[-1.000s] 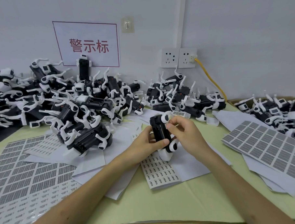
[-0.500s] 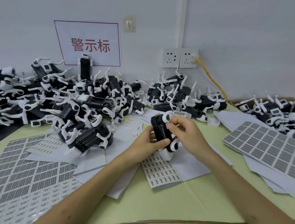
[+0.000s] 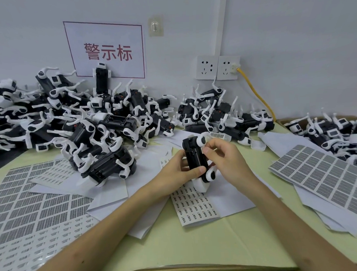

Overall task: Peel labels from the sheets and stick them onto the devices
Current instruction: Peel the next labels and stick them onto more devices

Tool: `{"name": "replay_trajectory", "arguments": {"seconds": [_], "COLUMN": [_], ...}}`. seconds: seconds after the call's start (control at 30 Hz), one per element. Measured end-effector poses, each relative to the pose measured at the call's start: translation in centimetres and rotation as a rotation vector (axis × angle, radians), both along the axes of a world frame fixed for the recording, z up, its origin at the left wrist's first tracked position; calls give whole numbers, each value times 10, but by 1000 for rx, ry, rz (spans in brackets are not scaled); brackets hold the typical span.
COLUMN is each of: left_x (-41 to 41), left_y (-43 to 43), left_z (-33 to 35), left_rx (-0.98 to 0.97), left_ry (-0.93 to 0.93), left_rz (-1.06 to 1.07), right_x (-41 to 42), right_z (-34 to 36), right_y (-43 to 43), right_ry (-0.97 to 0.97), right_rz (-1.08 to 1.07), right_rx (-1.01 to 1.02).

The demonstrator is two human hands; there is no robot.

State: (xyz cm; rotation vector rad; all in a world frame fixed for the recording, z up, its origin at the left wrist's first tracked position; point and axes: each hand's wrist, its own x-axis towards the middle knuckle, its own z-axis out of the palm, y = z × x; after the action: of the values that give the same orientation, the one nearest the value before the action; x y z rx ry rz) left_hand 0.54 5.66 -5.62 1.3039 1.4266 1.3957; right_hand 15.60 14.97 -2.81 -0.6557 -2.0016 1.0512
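Your left hand (image 3: 175, 174) grips 1 stiff, likely light device (image 3: 195, 155) mid-body; your right hand (image 3: 225, 160) pinches a flimsy label (image 3: 204, 149) onto it.

Crowded pale green table (image 3: 219, 246).
Black-and-white devices (image 3: 81, 123) heaped along the back; label sheets (image 3: 33, 203) spread in front.

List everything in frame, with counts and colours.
held device: one, black and white, centre, between both hands
device piles: three, black and white, back left, back centre, far right
grey label sheets: several, left and right table edges
small-label sheets: several, white, centre and left
wall sign: one, white, red characters, back wall
wall sockets: two, white, right of sign
cable: one, yellow, in right socket
table: one, pale green
left hand: one, grips held device
right hand: one, pinches its upper edge
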Motion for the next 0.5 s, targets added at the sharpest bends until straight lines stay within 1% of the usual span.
{"name": "replay_trajectory", "arguments": {"seconds": [0.5], "left_x": [1], "left_y": [-2], "left_z": [1], "left_rx": [15], "left_ry": [30], "left_rz": [6], "right_x": [1], "right_z": [1], "right_y": [-1], "right_ry": [7], "right_rz": [-17], "right_rx": [-22]}}
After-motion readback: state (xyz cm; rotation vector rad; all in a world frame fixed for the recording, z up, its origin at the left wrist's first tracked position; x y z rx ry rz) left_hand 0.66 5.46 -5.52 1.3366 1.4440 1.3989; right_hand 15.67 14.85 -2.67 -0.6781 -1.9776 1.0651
